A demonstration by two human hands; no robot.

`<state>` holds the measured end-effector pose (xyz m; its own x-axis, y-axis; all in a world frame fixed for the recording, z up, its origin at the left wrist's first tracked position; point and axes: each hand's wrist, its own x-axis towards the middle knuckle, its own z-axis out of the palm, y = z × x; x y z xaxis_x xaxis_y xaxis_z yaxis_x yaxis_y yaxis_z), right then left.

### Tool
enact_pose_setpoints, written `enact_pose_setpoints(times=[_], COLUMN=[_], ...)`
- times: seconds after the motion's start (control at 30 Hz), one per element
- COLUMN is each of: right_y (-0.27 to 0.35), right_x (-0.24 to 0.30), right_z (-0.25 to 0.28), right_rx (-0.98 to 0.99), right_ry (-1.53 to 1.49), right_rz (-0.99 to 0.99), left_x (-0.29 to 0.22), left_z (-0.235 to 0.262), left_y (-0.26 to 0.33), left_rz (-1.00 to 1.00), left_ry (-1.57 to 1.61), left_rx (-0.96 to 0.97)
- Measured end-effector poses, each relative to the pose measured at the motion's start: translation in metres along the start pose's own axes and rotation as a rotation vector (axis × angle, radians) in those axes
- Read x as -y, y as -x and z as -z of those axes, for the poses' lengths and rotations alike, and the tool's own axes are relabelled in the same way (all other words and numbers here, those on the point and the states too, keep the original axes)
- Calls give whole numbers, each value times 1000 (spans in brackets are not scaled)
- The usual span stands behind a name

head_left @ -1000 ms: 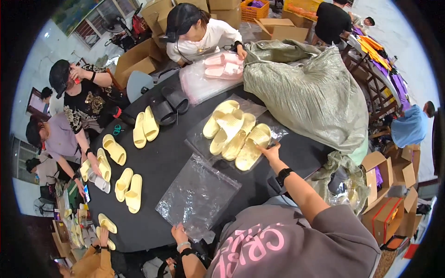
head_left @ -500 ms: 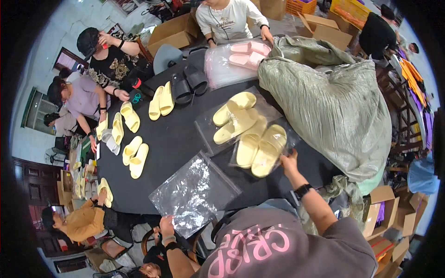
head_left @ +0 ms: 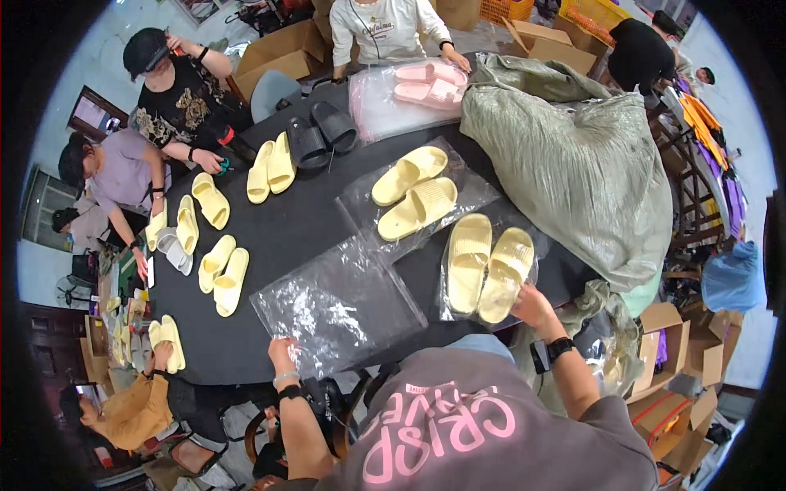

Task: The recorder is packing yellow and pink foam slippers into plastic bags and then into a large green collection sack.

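Note:
At the table's near edge my left hand is closed on the lower left corner of a flat clear plastic bag, which lies wrinkled and shiny on the black table. My right hand grips a pair of pale yellow slide sandals in a clear bag at its lower right end; some fingers are hidden behind the heel. Just beyond, a second yellow pair rests side by side on another clear bag.
A large grey-green woven sack bulges over the table's right side. Pink slides lie on stacked clear bags at the far edge. Black slides, grey slides and several yellow pairs stand to the left. Other people work around the table.
My right hand has moved the bagged yellow slides to the right, clear of the other yellow pair. My left hand, with the flat bag's corner, has moved slightly up and left.

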<state>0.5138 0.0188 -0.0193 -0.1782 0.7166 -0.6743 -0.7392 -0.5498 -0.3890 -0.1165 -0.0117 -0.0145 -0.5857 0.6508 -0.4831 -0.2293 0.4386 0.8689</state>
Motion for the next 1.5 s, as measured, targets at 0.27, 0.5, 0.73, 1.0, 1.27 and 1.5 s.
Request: enact_pose_setpoints(times=[0.27,0.5,0.73,1.0,1.27,1.5], right_y=[53,107,-33,-151,-166,-144], right_x=[-14,33,-22,-110,-121,-137], right_z=[-87,-229,-355,-311,-161,-204], right_rx=[-47,619,1028,684,411,375], right_ry=[692,1090,1594,1719,2014,1472], right_rz=[415,376,254,574,655,240], left_x=[58,59,36,58,45,42], left_z=[48,34,20,55,46,38], left_y=[-58,-52,-25,-30,-9,4], left_rz=[259,97,-176,247,270,-7], left_ry=[22,-223,-201,537,494,64], left_rx=[238,228,429,201,101,13])
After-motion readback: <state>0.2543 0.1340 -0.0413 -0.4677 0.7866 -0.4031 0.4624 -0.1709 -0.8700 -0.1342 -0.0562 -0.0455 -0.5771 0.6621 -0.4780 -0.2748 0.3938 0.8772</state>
